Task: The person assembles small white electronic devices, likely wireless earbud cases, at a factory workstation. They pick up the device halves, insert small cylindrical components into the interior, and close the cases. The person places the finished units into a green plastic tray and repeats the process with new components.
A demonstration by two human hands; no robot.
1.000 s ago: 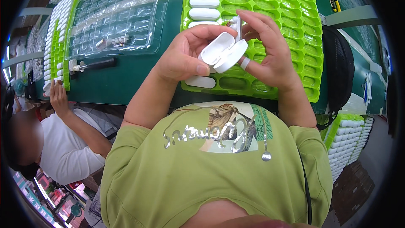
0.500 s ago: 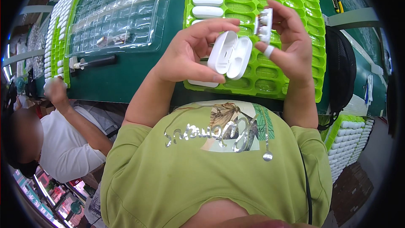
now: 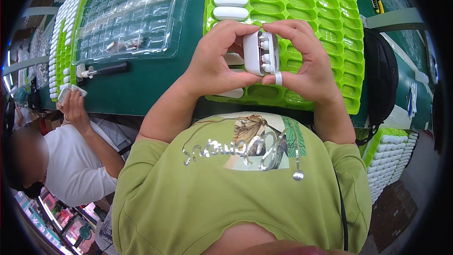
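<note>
My left hand [image 3: 214,61] is closed round a white earbud charging case [image 3: 252,55], held on edge above the green tray. From the other side, my right hand [image 3: 309,61] grips a white case insert [image 3: 271,52] with small rounded parts on its face, pinched between thumb and fingers. The insert lies against the case's open side; how far it sits inside I cannot tell. A white band [image 3: 278,78] wraps my right thumb. Under both hands the bright green tray [image 3: 330,47] has rows of oval pockets, with white cases [image 3: 230,1] filling its left column.
Left of the green tray lie clear plastic trays [image 3: 127,23] and a dark-handled tool [image 3: 111,69]. Further left, a co-worker's hand [image 3: 77,107] holds a white piece. A black bag [image 3: 381,78] rests at the right, above stacked green trays with white pieces [image 3: 391,160].
My right hand has moved left and brought the insert to the case. The case has turned on edge in my left hand. The co-worker's hand has shifted slightly right and down.
</note>
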